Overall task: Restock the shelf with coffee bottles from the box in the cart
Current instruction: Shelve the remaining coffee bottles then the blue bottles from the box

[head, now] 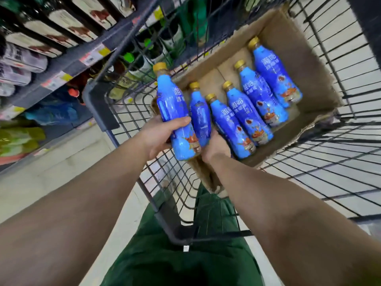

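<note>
Shelf [68, 65] runs along the left, dark rails, several tiers; upper tier stocked with dark bottles bearing pale labels with a reddish-brown figure, lower tiers with white-wrapped, blue and green packs, all blurred. Yellow and red-white price tags [97, 54] sit on the shelf edges, print too smeared to read. Wire cart [329, 145], black mesh, fills the centre and right, standing on pale floor tiles just beside the shelf. Cardboard box [305, 65] lies open inside the cart, plain brown, no print visible on its walls. Four coffee bottles [247, 114] lie side by side on the box floor, gold caps pointing away from the person; blue wrap with white Chinese characters, partly legible as a brand mark, and a brown-orange picture near the base. Green trousers [185, 254] show below the cart handle. Left hand [158, 139] wraps around the lower half of a lifted bottle [175, 114], thumb across the front of the label, fingers hidden behind; this bottle is raised over the near-left corner of the box. Right hand [216, 147] cups the base of a second bottle [200, 118] from beneath, fingers mostly hidden, at the box's near edge, touching the lifted one.
</note>
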`<state>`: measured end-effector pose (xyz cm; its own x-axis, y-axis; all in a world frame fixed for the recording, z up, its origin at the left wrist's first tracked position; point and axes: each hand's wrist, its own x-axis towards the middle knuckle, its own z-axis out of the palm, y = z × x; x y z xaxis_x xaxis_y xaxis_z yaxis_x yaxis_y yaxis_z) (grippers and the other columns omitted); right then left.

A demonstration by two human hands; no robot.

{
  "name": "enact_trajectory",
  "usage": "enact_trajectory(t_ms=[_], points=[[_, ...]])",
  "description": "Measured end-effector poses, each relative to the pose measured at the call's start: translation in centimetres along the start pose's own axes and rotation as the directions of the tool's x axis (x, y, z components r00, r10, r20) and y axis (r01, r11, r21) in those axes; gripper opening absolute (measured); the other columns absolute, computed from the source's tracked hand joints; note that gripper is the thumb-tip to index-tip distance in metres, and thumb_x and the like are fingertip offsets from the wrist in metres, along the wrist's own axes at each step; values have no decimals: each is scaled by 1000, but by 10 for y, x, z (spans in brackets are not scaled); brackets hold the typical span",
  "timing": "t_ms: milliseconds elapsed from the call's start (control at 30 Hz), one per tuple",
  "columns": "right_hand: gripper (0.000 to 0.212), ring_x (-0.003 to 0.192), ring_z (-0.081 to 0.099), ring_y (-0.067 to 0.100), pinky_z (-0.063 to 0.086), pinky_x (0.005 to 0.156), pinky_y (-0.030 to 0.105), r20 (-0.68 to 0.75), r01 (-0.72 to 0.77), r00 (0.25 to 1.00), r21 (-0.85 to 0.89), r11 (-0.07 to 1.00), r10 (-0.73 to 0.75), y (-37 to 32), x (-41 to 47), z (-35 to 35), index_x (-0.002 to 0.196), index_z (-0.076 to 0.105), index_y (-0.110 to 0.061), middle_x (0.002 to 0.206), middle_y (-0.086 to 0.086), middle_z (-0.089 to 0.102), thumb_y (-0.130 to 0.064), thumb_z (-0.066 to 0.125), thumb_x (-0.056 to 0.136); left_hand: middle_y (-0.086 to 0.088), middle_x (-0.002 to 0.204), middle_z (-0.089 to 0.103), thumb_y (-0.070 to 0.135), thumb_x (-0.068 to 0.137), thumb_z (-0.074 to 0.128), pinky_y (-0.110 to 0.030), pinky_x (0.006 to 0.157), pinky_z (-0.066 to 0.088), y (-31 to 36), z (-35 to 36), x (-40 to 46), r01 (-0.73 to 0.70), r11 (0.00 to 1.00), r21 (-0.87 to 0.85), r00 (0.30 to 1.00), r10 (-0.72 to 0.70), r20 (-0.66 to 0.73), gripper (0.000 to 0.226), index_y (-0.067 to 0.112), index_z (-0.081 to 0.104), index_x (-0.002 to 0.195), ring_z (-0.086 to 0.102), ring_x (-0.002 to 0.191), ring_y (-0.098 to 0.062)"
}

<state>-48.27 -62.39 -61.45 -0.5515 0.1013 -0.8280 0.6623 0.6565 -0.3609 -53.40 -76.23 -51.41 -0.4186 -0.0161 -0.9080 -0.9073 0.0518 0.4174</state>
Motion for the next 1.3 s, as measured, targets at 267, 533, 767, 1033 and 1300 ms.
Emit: enact_trajectory(t_ms=[267,533,767,1033,1300], points=[[38,98,67,19,51,94,37,153,116,976,251,961,-158,16,-25,-44,100,70,-15,104,4,73,-27,85,66,-5,87,71,9,81,73,-20,49,54,-1,3,-28,-80,997,11,995,80,-52,14,17,65,90,69,60,-10],[60,108,65,33,49,100,48,304,102,910,492,865,-281,-32,-108,-88,126,50,1,117,20,67,11,72,70,1,75,70,2,79,73,-16,44,49,13,-27,-96,-232,973,-4,973,231,-17,20,16,65,90,66,51,-6],[42,70,69,8,59,69,25,307,382,776,465,798,-551,-149,-226,-36,106,58,-9,81,-3,74,17,65,74,-9,98,74,5,77,74,-32,76,57,9,-153,-192,-433,897,-90,901,434,-11,22,17,68,95,70,79,-20],[33,73,69,8,57,67,23,350,643,546,408,648,-761,-293,-376,156,102,61,-13,89,-1,74,10,66,79,3,74,76,3,75,74,-32,75,56,-79,-388,-329,-668,735,-115,733,623,-272,16,14,70,87,70,67,-14],[43,82,70,14,59,74,29,456,807,334,313,500,-825,-423,-490,313,113,57,-8,102,9,71,2,75,75,-9,101,75,23,55,87,-28,66,55,-169,-575,-432,-780,598,-187,546,502,-670,58,11,68,108,72,79,-21]])
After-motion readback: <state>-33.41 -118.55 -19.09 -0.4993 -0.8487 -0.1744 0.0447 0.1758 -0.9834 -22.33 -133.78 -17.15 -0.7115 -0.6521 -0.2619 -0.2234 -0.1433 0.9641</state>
